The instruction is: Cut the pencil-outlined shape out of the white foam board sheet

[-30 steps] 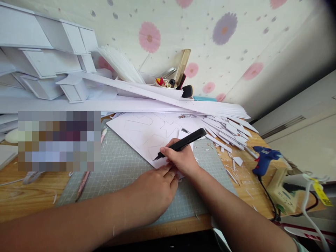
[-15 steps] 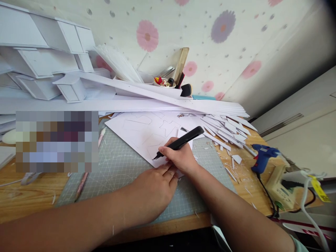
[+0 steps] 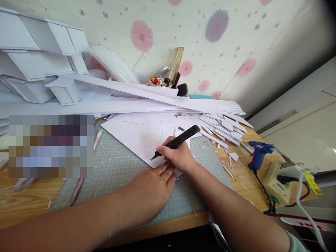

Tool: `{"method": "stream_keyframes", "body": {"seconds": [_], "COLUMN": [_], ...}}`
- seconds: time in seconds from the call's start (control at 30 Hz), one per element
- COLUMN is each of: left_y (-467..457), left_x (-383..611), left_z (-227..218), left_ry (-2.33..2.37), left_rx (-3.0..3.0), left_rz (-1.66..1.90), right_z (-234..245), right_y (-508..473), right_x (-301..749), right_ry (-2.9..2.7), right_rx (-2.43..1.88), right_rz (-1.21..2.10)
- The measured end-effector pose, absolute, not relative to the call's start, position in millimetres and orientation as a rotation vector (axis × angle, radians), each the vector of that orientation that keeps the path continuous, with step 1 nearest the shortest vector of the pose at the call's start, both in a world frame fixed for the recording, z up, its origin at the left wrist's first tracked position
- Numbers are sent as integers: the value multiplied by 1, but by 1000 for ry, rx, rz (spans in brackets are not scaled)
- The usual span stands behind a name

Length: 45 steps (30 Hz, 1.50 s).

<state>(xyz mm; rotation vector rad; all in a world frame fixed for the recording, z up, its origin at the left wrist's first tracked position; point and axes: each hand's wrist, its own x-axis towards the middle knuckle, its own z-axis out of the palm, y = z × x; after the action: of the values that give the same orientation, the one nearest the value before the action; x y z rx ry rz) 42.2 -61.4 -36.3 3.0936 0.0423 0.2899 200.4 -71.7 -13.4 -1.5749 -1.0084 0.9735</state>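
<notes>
My right hand [image 3: 178,154] is closed around a black utility knife [image 3: 181,139], held at a slant. The knife's tip points down at the lower left edge of a white foam board sheet [image 3: 126,137]. Thin outlines, one of them star-like, are marked on the sheet. My left hand [image 3: 154,183] lies flat with its fingers stretched forward, the fingertips at the sheet's near edge just below my right hand. Under both lies a grey-green cutting mat [image 3: 112,171] with a grid. My right hand partly covers the sheet.
White board offcuts [image 3: 223,129] are heaped at the right. A blue glue gun [image 3: 259,154] stands beside a power strip [image 3: 275,183] with cords. Long white strips [image 3: 157,105] and a white model [image 3: 63,89] are behind. A pencil [image 3: 77,190] lies left, near a pixelated patch.
The camera view has turned slightly, so the whole scene sits a little further left. Both hands and the knife stay in almost the same place on the sheet.
</notes>
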Motion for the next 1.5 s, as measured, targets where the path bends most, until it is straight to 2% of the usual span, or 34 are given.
{"method": "stream_keyframes", "body": {"seconds": [0.5, 0.9, 1.5], "left_y": [-60, -58, -57], "left_x": [43, 44, 42], "left_z": [-28, -23, -25], "left_ry": [0, 50, 54], "left_rx": [3135, 3094, 3057], "left_rz": [246, 82, 156], "right_z": [-11, -12, -14], "right_y": [-70, -69, -71], "right_x": [205, 213, 222], "right_ry": [-989, -1019, -940], "right_rx": [-1591, -1611, -1609], "right_rz": [991, 969, 972]}}
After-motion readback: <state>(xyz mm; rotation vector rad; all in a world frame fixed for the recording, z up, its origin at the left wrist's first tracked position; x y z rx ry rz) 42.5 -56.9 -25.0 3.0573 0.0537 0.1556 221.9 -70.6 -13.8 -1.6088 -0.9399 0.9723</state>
